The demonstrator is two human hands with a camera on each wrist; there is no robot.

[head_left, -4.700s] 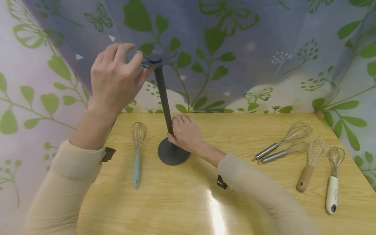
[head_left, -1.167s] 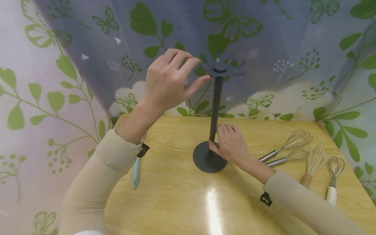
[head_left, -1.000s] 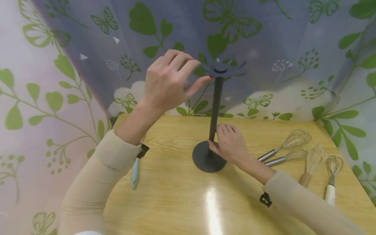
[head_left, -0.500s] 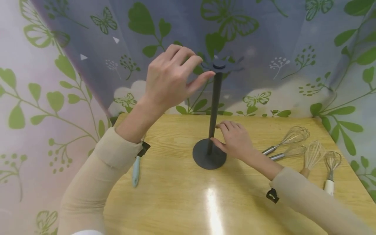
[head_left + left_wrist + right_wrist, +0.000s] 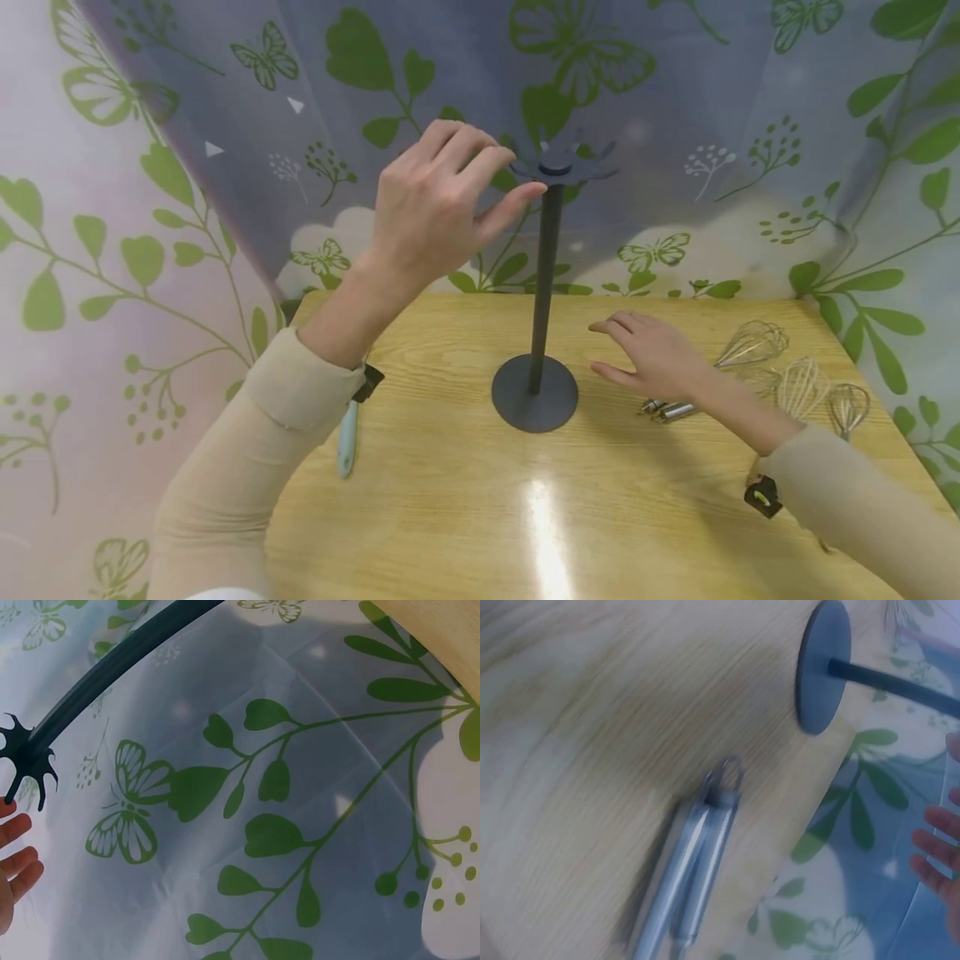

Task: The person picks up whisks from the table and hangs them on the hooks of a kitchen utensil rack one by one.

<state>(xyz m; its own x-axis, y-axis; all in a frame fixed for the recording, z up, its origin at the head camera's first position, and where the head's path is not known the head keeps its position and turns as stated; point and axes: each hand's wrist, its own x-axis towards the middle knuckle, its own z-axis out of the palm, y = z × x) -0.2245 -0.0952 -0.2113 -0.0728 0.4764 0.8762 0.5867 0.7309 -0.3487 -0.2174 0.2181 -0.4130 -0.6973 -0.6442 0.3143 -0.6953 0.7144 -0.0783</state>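
Dark grey and upright, a tall utensil stand (image 5: 547,275) with a slim post, a flat disc base and a crown of curved hooks stands between the two hands, its base resting on a pale yellow, wood-grained table (image 5: 442,500). High on the stand, the left hand (image 5: 433,204) pinches one hook between thumb and forefinger, its other fingers loosely bent. The right hand (image 5: 656,358) is held low above the table, beside the base but apart from it; its thumb and fingers are spread and hold nothing.

Beneath the right hand and its wrist lie two whisks with shiny steel handles (image 5: 678,412), side by side; the right wrist camera shows a hanging loop at the handles' end. Farther out, past the right wrist, the pale wire loops of another whisk (image 5: 802,390) show, with a smaller wire whisk (image 5: 849,408) beyond it; the right forearm and beige sleeve (image 5: 862,508) hide much of both. Below the left hand, partly covered by the left beige sleeve (image 5: 225,467), lies a pale blue tool handle (image 5: 347,442). Behind both hands hangs a lilac-grey fabric backdrop (image 5: 465,50) printed with green leaves and butterflies.
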